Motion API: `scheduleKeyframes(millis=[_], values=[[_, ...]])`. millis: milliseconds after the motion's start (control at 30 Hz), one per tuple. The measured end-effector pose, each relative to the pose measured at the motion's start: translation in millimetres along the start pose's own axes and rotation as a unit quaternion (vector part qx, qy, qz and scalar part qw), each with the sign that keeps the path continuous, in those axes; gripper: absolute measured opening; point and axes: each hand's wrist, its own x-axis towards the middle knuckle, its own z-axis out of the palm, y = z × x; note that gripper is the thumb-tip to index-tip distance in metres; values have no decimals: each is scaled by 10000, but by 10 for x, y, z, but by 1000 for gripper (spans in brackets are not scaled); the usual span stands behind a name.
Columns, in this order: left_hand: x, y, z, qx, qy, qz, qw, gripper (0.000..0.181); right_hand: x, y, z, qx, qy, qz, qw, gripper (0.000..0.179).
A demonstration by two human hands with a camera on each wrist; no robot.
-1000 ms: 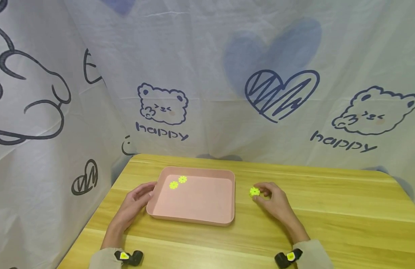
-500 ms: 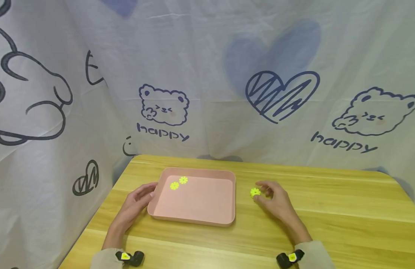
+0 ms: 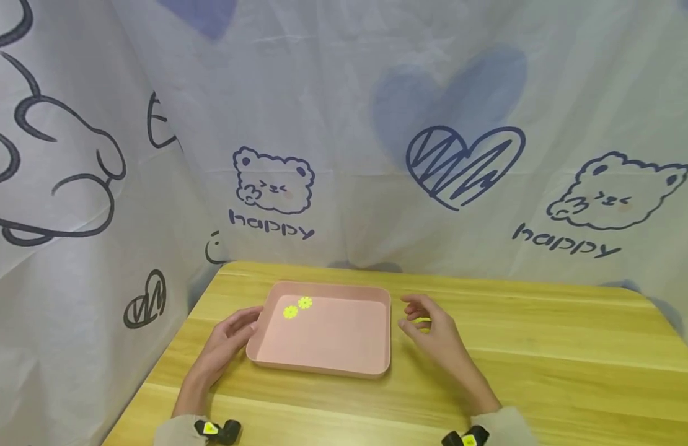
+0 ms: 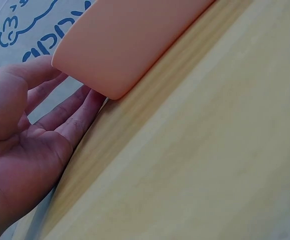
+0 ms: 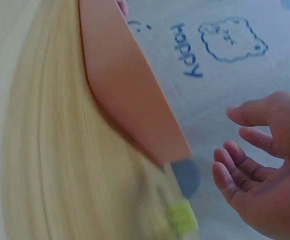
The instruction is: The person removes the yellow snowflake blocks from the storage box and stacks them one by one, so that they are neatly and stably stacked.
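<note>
A pink tray (image 3: 333,337) lies on the wooden table with two yellow notched discs (image 3: 290,312), shaped like flowers, near its far left corner. At the tray's left wall rests my left hand (image 3: 227,344); the left wrist view shows its thumb and fingertips at the outside of a tray corner (image 4: 102,55). My right hand (image 3: 433,331) hovers just right of the tray with fingers loosely bent and nothing between them. Behind its fingers, a yellow notched piece (image 3: 421,320) on the table is partly hidden. It appears blurred in the right wrist view, as a yellow-green block (image 5: 182,217) below the hand.
The wooden table (image 3: 545,347) stretches right of the hand and in front of the tray. A white cloth (image 3: 344,204) printed with hearts and bears hangs behind the table and along its left side. Dark cameras (image 3: 224,432) are strapped to both wrists.
My right hand has come away from the yellow piece and shifted left toward the tray, leaving the piece on the table. The left hand keeps its place at the tray, and the head view has tilted slightly.
</note>
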Motion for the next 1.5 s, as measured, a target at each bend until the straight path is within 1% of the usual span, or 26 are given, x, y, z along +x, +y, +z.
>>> scheduleKeyframes(millis=[133,267,333,433,600,733,867,933,1000,1100,1167,1300,1400,1500], values=[[5,-16,-11,-54,33,-13,10000,52,31,-112,181,408,-165,-76,9990,36],[-4,-26,-24,-95,51,-3,9999,52,85,-250,401,682,-315,-1,9972,35],[-12,-23,-21,-77,47,-6,10000,52,119,-308,507,645,-391,105,9971,36],[-11,-23,-10,-42,39,-19,10000,52,188,-354,654,587,-455,161,9971,37],[-10,-22,0,-11,51,-59,10000,53,334,-369,874,560,-585,-94,9967,37],[-13,-20,0,-49,72,-59,9999,53,448,-363,1048,343,-816,-161,9959,36],[-11,-17,3,-17,81,-69,9999,52,559,-350,1221,172,-1118,59,9936,37],[-8,-19,6,-29,100,-91,9999,52,614,-343,1299,85,-1221,98,9924,37],[-3,-26,13,-51,126,-94,9999,51,665,-326,1366,45,-1278,89,9918,36],[1,-36,4,-105,92,-64,9999,51,727,-289,1465,-2,-1306,-47,9914,34],[0,-45,-1,-90,42,-14,9999,50,755,-254,1524,-67,-1312,-134,9912,34],[-5,-48,-5,-151,74,67,9998,49,810,-217,1629,-268,-1311,-190,9908,34],[-2,-41,-7,-248,66,122,9996,49,858,-223,1696,-354,-1359,-57,9901,35],[0,-38,-17,-304,2,108,9995,49,892,-243,1754,-387,-1448,68,9887,38]])
